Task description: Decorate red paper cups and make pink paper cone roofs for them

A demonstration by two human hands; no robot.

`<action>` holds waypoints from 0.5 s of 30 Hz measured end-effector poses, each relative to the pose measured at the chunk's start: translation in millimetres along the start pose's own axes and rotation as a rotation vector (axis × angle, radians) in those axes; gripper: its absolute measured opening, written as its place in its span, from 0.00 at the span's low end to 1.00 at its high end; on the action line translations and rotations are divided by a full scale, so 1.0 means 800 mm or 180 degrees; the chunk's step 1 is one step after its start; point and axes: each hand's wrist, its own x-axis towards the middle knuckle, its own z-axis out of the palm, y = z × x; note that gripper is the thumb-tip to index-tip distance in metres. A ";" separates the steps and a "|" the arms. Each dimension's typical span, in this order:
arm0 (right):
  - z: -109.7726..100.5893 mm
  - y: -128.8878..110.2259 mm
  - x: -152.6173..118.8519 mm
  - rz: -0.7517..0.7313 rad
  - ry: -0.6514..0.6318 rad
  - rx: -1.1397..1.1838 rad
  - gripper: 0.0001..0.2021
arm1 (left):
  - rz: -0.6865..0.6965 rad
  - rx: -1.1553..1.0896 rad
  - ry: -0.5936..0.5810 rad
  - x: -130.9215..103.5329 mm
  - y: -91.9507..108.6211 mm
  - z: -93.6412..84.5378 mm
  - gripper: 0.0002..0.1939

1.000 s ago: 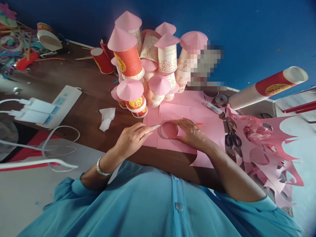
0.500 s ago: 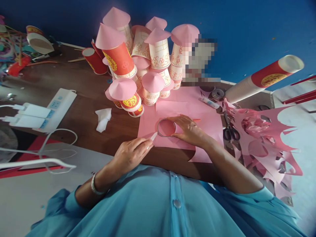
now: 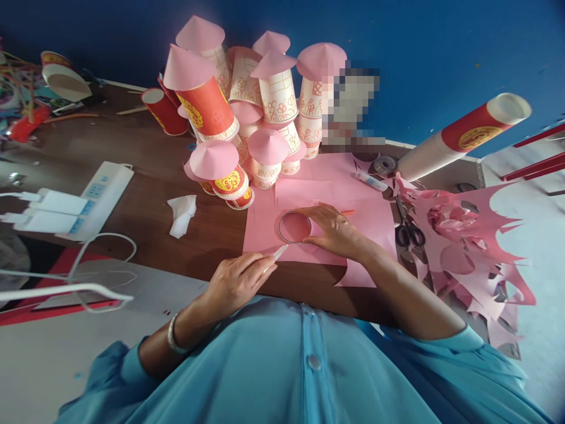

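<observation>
Right hand [image 3: 338, 231] steadies the round ring [image 3: 279, 227] (thin-rimmed) on pink paper [image 3: 260, 235].

The table [image 3: 205, 238] is dark brown, and on its middle there lie flat sheets of pink paper [image 3: 375, 218], which reach its near edge. To the left of them are one crumpled white tissue [image 3: 182, 215], a white power strip [image 3: 103, 188] and, farther back, thin sticks [image 3: 131, 110]; on the right side, black-handled scissors [image 3: 410, 234] lie beside a heap of cut pink scraps [image 3: 459, 259].
</observation>
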 end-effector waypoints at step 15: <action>-0.006 -0.002 0.002 0.0007 -0.0224 0.0003 0.34 | -0.0061 -0.0670 0.0242 0.002 -0.005 0.023 0.04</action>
